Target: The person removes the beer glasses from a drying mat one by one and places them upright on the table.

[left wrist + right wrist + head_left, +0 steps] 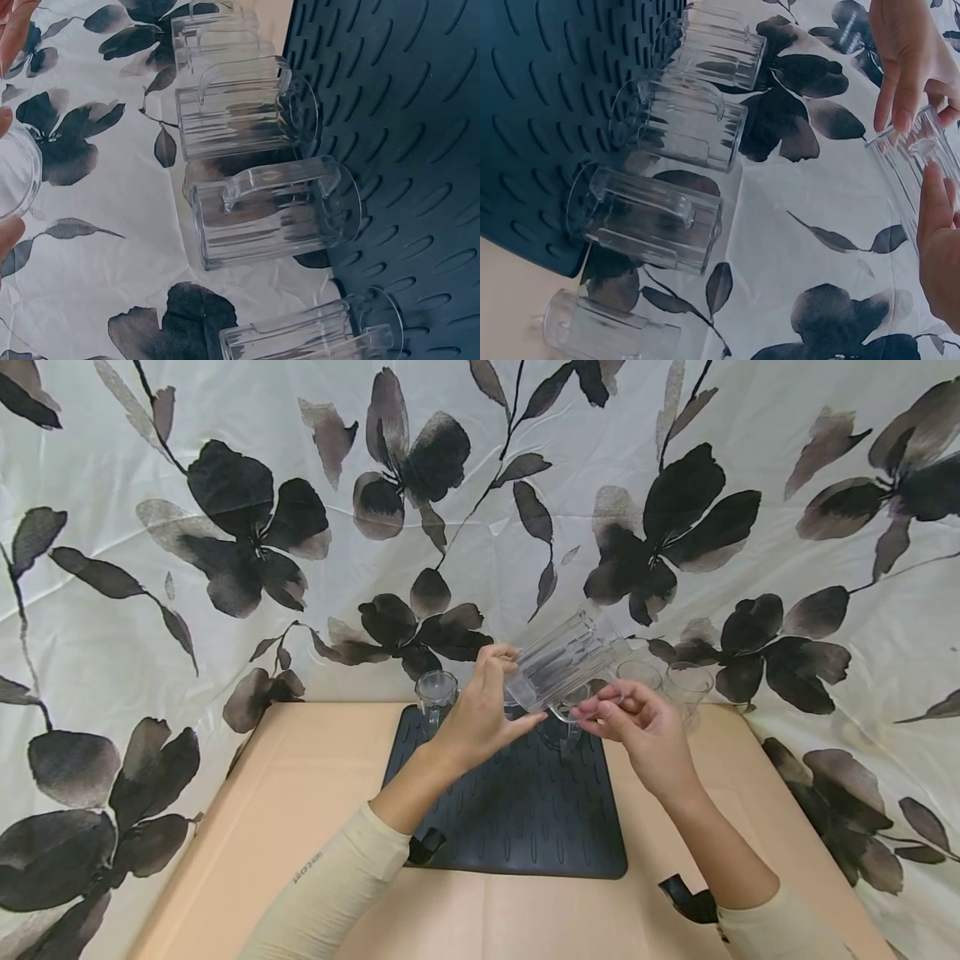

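Above the far edge of the black mat [510, 827], a clear ribbed mug [566, 656] is held tilted in the air, one end raised toward the right in the head view. My left hand [480, 714] grips its lower end between thumb and fingers. At the mug's handle, my right hand [648, 735] pinches with thumb and fingertips. The right wrist view shows both hands around the mug [900, 176] at the right edge. Only part of the mug [19, 172] enters the left wrist view.
Several similar clear mugs stand in a row along the mat's far edge, including one at the left [435, 693] and one in the middle [270, 214]. Another mug [615, 330] stands beside the mat on the tan table [300, 810]. A floral cloth [480, 560] hangs close behind.
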Tool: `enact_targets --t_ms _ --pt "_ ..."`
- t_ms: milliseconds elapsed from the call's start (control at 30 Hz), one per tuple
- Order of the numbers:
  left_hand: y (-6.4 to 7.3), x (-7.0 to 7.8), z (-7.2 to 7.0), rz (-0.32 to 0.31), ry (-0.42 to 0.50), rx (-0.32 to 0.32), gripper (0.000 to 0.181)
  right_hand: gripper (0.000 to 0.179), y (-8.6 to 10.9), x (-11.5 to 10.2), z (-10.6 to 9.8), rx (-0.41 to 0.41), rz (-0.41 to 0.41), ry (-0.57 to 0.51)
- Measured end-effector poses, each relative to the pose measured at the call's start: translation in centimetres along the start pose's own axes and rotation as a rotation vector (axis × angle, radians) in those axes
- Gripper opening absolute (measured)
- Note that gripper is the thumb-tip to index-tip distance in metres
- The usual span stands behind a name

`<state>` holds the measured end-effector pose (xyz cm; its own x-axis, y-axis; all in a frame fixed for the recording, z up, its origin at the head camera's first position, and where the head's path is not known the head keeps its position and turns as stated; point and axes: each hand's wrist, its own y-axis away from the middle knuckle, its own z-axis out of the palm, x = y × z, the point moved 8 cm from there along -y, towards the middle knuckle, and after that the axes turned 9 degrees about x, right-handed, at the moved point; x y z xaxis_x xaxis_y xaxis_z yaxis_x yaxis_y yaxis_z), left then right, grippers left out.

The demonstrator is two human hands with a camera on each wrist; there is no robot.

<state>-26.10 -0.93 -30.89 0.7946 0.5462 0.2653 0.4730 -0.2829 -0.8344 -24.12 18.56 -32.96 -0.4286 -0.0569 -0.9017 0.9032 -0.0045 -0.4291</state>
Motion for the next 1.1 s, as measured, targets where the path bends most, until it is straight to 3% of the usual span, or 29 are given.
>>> enact_targets --t_ms 333,600,900,1100 --pt "-0.1 0.0 -0.5 0.024 0.002 -0.041 0.066 0.015 -0.4 -0.4 -0.8 -0.018 -0.004 0.012" --pt "0.8 -0.9 -2.0 0.008 -0.018 -0.074 0.074 0.008 -0.8 -1.5 -2.7 -0.004 -0.030 0.025" --pt "3.2 -2.6 -4.1 -0.041 -0.075 -0.117 0.069 0.008 -0.9 -2.3 -6.3 0.064 -0.081 0.008" --pt "5.4 -3.8 -5.5 -0.068 -0.110 -0.146 0.070 0.013 -0.6 -1.5 -9.1 0.111 -0.067 0.074"
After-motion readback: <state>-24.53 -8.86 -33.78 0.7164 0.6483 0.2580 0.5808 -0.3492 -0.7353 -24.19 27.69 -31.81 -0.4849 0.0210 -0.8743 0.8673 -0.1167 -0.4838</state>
